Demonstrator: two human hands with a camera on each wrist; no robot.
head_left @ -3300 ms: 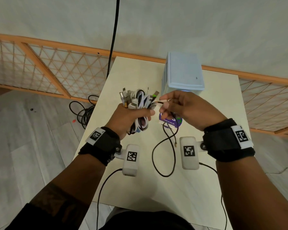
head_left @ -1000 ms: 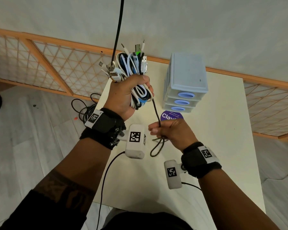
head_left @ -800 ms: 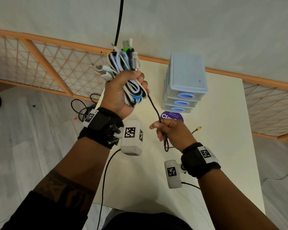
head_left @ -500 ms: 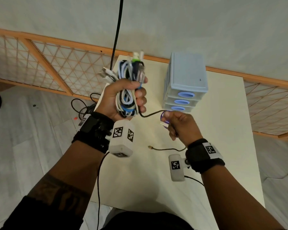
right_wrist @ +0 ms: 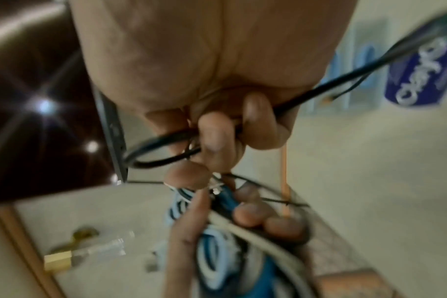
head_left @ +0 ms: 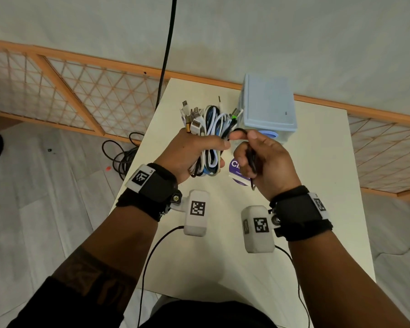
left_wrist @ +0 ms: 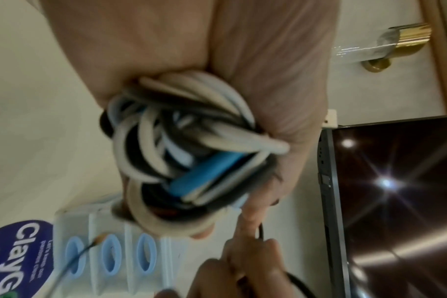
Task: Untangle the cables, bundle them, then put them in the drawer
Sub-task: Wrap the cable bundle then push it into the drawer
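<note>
My left hand point(head_left: 194, 150) is wrapped tight round the bundle point(head_left: 211, 129) of white, blue and black cables, plugs fanned out above my fist and the loops hanging below it; half a second ago I held that bundle higher and further left, over the table's far corner, and now it has dropped in front of me, close against my right hand; in the left wrist view the coils point(left_wrist: 189, 159) fill my palm, fingers curled over them. My right hand point(head_left: 265, 159) is closed on the black cable point(head_left: 251, 159), thumb and forefinger pinching it where it bends into a small loop just beside the bundle, the rest gathered through my palm with its tail hanging out below; earlier this cable ran slack from the bundle to my hand lower down, with its gold tip lying on the table, and now it is taken up short and the two hands nearly touch. The right wrist view shows the black loops point(right_wrist: 163, 145) under my curled fingers point(right_wrist: 212, 137). The drawers point(head_left: 268, 107) stand shut on the table point(head_left: 313, 209) just behind my right hand, unmoved; the purple label point(head_left: 237, 172) lies between my hands, partly hidden.
</note>
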